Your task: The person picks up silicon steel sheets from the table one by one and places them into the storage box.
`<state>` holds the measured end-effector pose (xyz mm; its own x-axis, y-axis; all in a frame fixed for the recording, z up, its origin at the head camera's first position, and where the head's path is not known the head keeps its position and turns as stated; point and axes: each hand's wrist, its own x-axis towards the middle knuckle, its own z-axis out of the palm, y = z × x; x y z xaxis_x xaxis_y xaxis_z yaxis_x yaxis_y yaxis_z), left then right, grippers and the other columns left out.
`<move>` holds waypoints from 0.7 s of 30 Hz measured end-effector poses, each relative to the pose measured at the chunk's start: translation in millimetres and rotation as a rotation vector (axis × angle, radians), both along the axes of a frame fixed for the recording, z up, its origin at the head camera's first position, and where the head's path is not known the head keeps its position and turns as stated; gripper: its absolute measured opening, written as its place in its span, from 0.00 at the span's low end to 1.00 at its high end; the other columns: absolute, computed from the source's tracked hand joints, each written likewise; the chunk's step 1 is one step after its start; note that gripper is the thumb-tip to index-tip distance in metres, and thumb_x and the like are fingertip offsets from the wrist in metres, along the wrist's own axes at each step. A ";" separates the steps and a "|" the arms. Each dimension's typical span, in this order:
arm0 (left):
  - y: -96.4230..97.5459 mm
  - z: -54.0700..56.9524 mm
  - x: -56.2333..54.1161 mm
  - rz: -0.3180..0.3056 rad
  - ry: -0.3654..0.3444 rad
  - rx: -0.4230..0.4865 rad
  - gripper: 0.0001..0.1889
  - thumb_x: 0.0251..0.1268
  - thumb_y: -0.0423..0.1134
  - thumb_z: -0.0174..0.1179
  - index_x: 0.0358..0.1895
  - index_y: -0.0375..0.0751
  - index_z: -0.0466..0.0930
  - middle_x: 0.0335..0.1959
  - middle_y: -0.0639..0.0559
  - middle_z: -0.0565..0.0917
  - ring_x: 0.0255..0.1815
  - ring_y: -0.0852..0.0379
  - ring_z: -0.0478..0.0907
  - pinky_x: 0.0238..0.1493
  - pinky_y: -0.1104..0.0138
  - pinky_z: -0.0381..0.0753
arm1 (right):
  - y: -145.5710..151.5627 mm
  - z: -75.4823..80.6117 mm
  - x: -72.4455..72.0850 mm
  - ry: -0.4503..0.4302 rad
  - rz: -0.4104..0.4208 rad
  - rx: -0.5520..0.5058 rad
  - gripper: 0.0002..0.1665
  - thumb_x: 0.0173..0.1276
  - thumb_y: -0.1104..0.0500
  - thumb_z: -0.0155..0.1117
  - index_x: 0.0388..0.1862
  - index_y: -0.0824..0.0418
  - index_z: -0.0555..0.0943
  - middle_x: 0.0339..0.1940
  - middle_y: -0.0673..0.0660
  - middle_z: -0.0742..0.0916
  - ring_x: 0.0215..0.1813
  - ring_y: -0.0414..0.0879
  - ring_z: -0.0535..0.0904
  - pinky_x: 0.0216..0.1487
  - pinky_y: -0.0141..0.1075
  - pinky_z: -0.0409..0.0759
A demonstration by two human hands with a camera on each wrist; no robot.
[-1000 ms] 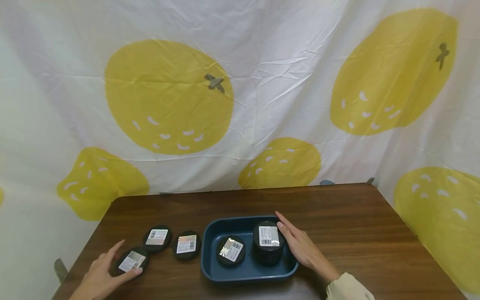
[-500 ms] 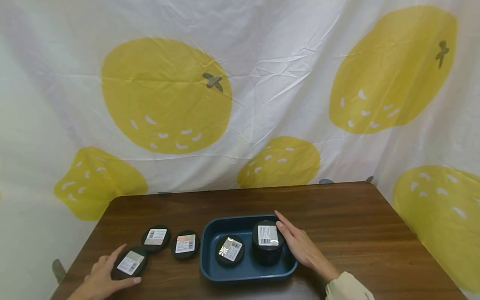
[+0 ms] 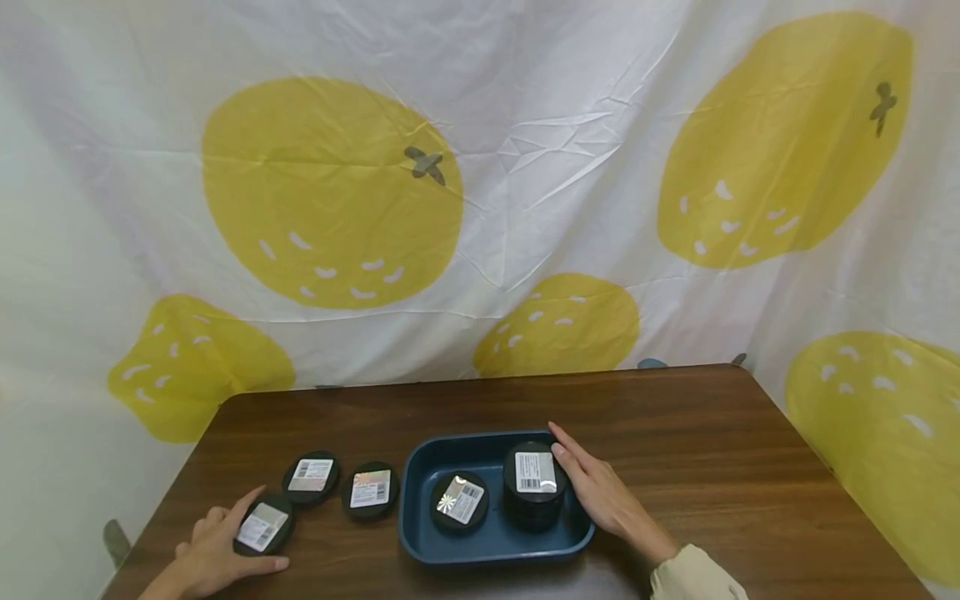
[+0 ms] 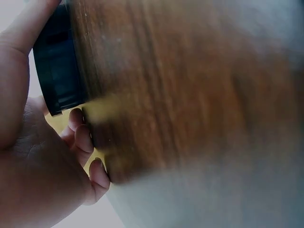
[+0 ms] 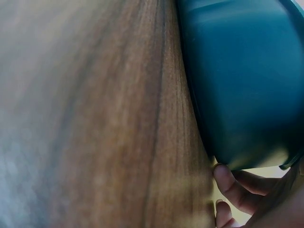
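My left hand point(image 3: 213, 548) curves round a flat black round container point(image 3: 264, 525) with a white barcode label, at the table's left. The thumb lies along its near edge and the fingers along its far left side. In the left wrist view, the dark container point(image 4: 59, 61) shows edge-on by the thumb. My right hand point(image 3: 603, 492) holds the right wall of a blue tray point(image 3: 495, 557), a digit reaching over the rim beside a stack of black round containers point(image 3: 534, 492). In the right wrist view, fingertips point(image 5: 228, 178) are at the tray's side point(image 5: 237, 85).
Inside the tray, left of the stack, lies a single labelled round container point(image 3: 460, 502). Two more, one farther left point(image 3: 311, 477) and one near the tray point(image 3: 371, 490), lie on the brown wooden table point(image 3: 675, 433). A lemon-print curtain point(image 3: 525, 208) hangs behind.
My left hand has shifted slightly right, closer against the container, and its fingers now overlap its left edge. The right hand and tray have hardly moved.
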<state>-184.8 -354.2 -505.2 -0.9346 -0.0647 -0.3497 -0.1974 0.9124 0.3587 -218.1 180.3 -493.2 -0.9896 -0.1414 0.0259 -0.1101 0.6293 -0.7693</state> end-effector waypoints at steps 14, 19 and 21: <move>2.2 1.9 4.1 -0.028 0.097 -0.021 0.59 0.36 0.71 0.73 0.72 0.42 0.60 0.50 0.34 0.71 0.52 0.37 0.69 0.39 0.47 0.66 | 0.6 1.1 0.3 -0.011 0.007 -0.003 0.36 0.77 0.30 0.34 0.79 0.39 0.60 0.76 0.57 0.70 0.73 0.63 0.67 0.69 0.65 0.59; 1.6 5.1 6.8 -0.036 0.135 -0.006 0.58 0.36 0.68 0.75 0.70 0.41 0.62 0.50 0.34 0.73 0.51 0.37 0.71 0.39 0.46 0.68 | 0.4 0.9 0.0 -0.005 0.006 -0.004 0.37 0.77 0.30 0.34 0.79 0.40 0.60 0.75 0.57 0.70 0.73 0.62 0.67 0.69 0.65 0.60; 1.2 6.1 6.6 -0.033 0.130 -0.002 0.58 0.36 0.68 0.76 0.70 0.40 0.61 0.50 0.34 0.73 0.51 0.36 0.72 0.39 0.45 0.69 | 0.3 0.7 -0.2 -0.006 0.005 -0.005 0.37 0.77 0.30 0.35 0.79 0.41 0.60 0.75 0.57 0.70 0.73 0.62 0.67 0.69 0.65 0.60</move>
